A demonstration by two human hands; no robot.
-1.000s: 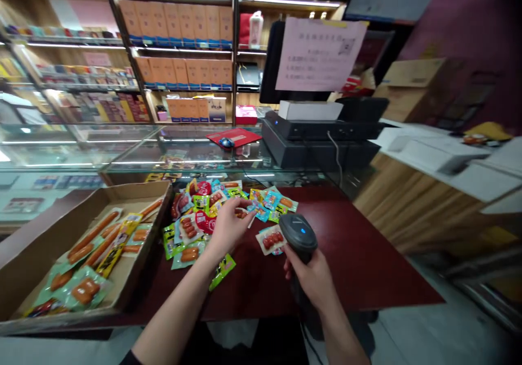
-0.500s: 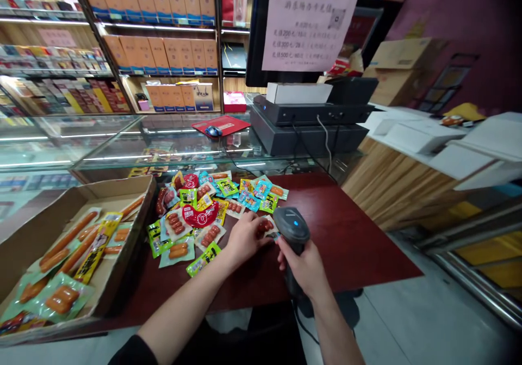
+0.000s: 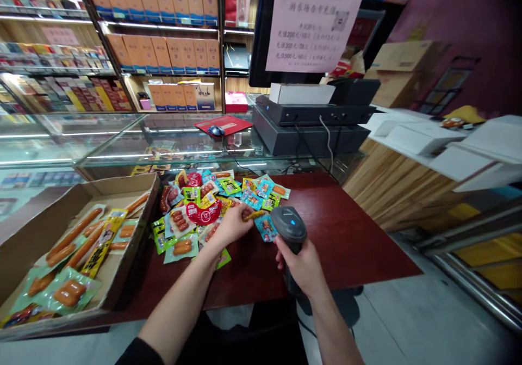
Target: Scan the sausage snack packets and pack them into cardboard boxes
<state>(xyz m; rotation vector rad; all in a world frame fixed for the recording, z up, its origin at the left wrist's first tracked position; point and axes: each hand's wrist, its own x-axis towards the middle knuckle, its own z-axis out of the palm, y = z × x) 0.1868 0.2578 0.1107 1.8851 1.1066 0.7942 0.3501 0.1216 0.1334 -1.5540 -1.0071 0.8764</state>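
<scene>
My right hand [image 3: 300,264] is wrapped around the handle of a dark grey barcode scanner [image 3: 289,224], a blue light glowing on its top. Close to the scanner's left side is a small blue snack packet [image 3: 266,228]; whether my right fingers touch it cannot be made out. My left hand [image 3: 237,224] pinches a narrow yellow snack packet [image 3: 253,215], seen nearly edge-on. Under and beyond that hand spreads a pile of packaged snacks: a red curved packet [image 3: 204,212], a clear pack of small sausages [image 3: 181,221] and a green packet [image 3: 229,186]. My left wrist partly covers some.
At left stands an open cardboard box [image 3: 104,297] holding packaged sausages. The dark red tabletop [image 3: 346,229] extends right. Behind are a glass counter [image 3: 175,131], a mouse on a red mat [image 3: 234,124], a cash drawer [image 3: 310,136] and a monitor bearing a pink notice [image 3: 312,30].
My left hand has moved slightly left and up, from a small sausage pack beside the scanner to the yellow packet. The blue packet now shows by the scanner. My right hand still holds the scanner.
</scene>
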